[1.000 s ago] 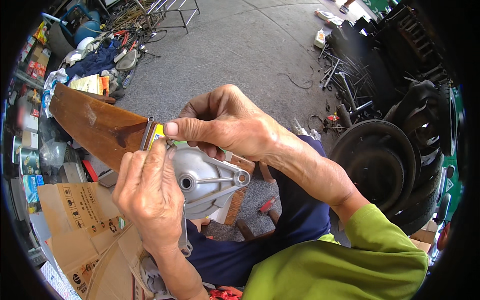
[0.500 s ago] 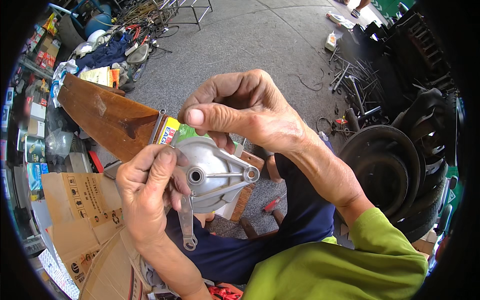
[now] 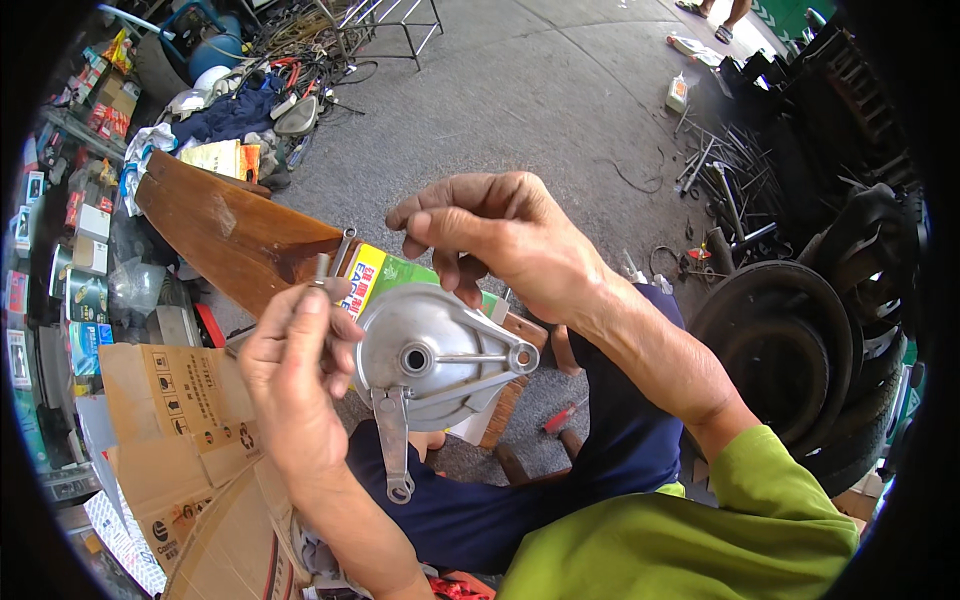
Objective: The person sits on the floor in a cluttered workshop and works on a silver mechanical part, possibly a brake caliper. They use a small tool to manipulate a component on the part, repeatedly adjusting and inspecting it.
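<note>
Between the thumb and finger of my left hand is a small metal bolt, its shank pointing up. Beside these fingers lies a round grey metal brake plate with a central bore and a ribbed arm reaching right. A flat metal lever is attached at its lower left and hangs toward my lap. My right hand hovers above the plate, fingers loosely bent and apart, with nothing visible in them. Under the plate is a green and yellow box, partly covered.
A wooden bench stretches to the far left, with a spanner beside the box. Cardboard stands at the left. Tyres and scattered metal tools lie at the right. A red-handled tool is on the floor.
My left hand has moved off the plate's hub and now shows the bolt upright in its fingertips. My right hand has drawn away from the left, its fingers spreading slightly.
</note>
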A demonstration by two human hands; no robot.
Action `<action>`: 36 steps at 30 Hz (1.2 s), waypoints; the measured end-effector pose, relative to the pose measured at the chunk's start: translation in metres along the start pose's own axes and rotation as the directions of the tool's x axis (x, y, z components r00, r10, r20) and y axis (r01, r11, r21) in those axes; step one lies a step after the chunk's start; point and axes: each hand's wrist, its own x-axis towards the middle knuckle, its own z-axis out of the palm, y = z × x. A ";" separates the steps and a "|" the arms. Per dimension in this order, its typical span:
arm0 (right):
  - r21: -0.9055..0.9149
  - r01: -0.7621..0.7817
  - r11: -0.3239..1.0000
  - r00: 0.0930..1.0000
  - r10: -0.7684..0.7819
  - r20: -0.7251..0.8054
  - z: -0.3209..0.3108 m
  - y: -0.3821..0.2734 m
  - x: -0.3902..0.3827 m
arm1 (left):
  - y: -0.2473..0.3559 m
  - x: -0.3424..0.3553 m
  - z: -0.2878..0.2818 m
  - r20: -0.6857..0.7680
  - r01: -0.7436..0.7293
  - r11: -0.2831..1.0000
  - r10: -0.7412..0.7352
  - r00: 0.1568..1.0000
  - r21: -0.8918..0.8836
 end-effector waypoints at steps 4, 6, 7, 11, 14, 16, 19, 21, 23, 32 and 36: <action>-0.143 0.118 0.983 0.993 -0.118 0.005 0.004 0.003 -0.002 | 0.000 -0.004 0.010 0.054 -0.009 0.997 0.005 0.999 0.082; -0.200 0.154 0.968 0.988 -0.156 0.008 0.008 0.003 -0.004 | 0.003 -0.007 0.013 0.043 -0.030 0.986 0.023 0.999 0.162; -0.228 0.172 0.958 0.985 -0.174 0.010 0.010 0.003 -0.004 | 0.002 -0.007 0.012 0.059 -0.058 0.981 0.048 0.997 0.186; -0.250 0.165 0.954 0.986 -0.169 0.005 0.013 0.002 -0.006 | 0.001 -0.007 0.017 0.087 -0.088 0.976 0.072 0.994 0.199; -0.272 0.187 0.944 0.981 -0.191 0.012 0.012 0.004 -0.006 | 0.000 -0.007 0.020 0.083 -0.094 0.977 0.079 0.993 0.189; -0.293 0.210 0.933 0.977 -0.213 0.022 0.012 0.005 -0.006 | -0.003 -0.007 0.021 0.075 -0.125 0.964 0.110 0.991 0.233; -0.278 0.231 0.932 0.973 -0.229 0.040 0.013 0.007 -0.007 | -0.003 -0.008 0.022 0.098 -0.131 0.963 0.111 0.989 0.234; -0.217 0.216 0.952 0.976 -0.209 0.055 0.015 0.004 -0.009 | -0.004 -0.007 0.021 0.102 -0.135 0.967 0.114 0.988 0.218; -0.194 0.199 0.961 0.980 -0.194 0.047 0.014 0.002 -0.009 | -0.004 -0.007 0.022 0.109 -0.135 0.970 0.115 0.987 0.201; -0.151 0.174 0.973 0.983 -0.162 0.087 0.010 -0.002 -0.007 | -0.007 -0.006 0.022 0.130 -0.188 0.968 0.168 0.977 0.168; -0.173 0.180 0.968 0.983 -0.172 0.061 0.011 0.000 -0.006 | -0.004 -0.007 0.019 0.142 -0.157 0.970 0.132 0.981 0.188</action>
